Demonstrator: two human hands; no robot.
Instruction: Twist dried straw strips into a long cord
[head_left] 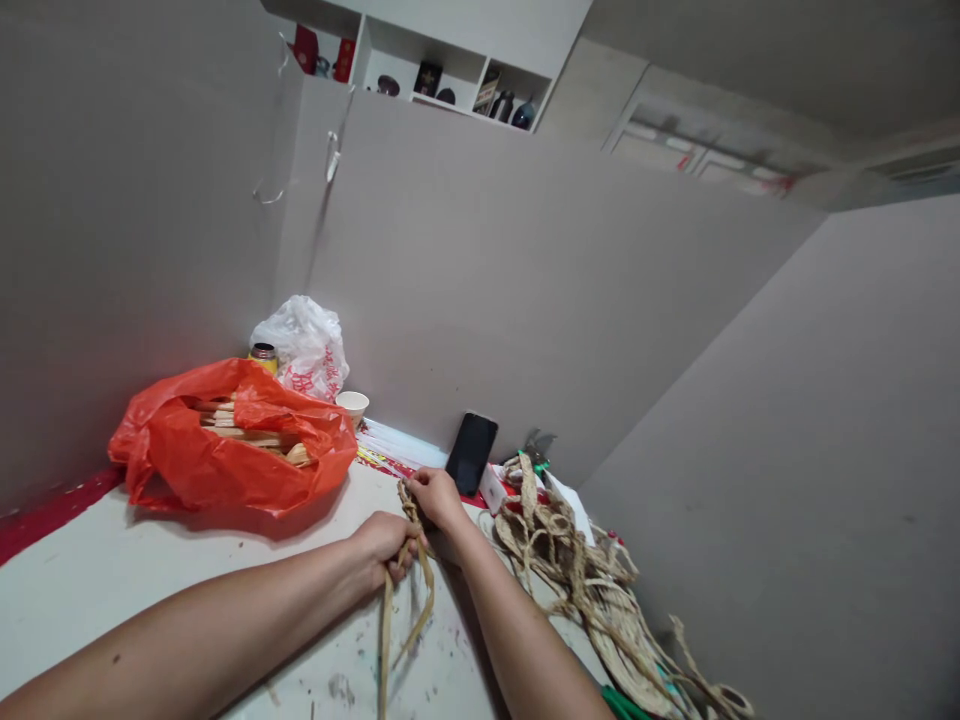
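Between my two hands is a tan braided cord [407,500] of what looks like dried plant fibre. My left hand [386,548] is closed around its lower part, and two loose flat strands [387,640] hang below the fist over the table. My right hand [436,497] pinches the cord near its upper end; the fingertips are partly hidden. To the right of my right forearm lies a heap of similar braided cord [585,580].
An orange plastic bag [247,480] with pale strips [247,432] stands at left. Behind it are a white plastic bag [307,345], a yellow jar [262,357] and a paper cup [352,405]. A black phone [472,453] leans near the grey partition [525,280]. The white tabletop [330,680] is stained.
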